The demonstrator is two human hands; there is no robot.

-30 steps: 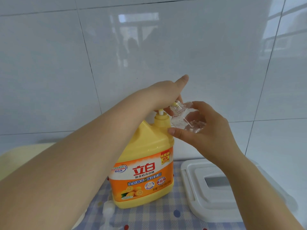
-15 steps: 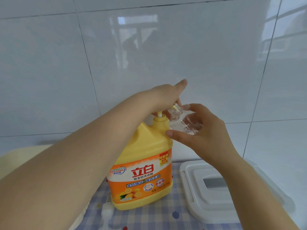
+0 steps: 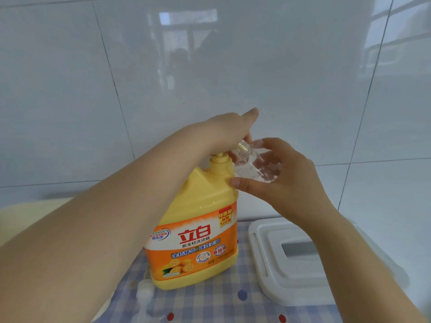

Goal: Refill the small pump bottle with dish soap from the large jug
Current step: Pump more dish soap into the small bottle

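A: We note the left hand (image 3: pixel 224 131) lying over the pump on the jug (image 3: pixel 198 224), palm down. Its fingers run on past the pump and we cannot tell whether they curl. Pressing position, we judge.

B: And the right hand (image 3: pixel 279 180) has fingers and thumb wrapped round the small bottle (image 3: pixel 256 164), tipped so its open neck sits under the left hand, close beside the jug's neck. Held that way, we think, to catch soap from the spout.

A: The bottle looks clear and nearly empty; we judge filling has barely begun.

B: Count: one jug, below the left hand, upright on the checked cloth (image 3: pixel 210 299) over the desk. One small bottle, off the desk. One white lid (image 3: pixel 293 271) flat under the right forearm.

A: One small whitish piece (image 3: pixel 144 290) below the left forearm; possibly the bottle's pump, too blurred for us to tell.
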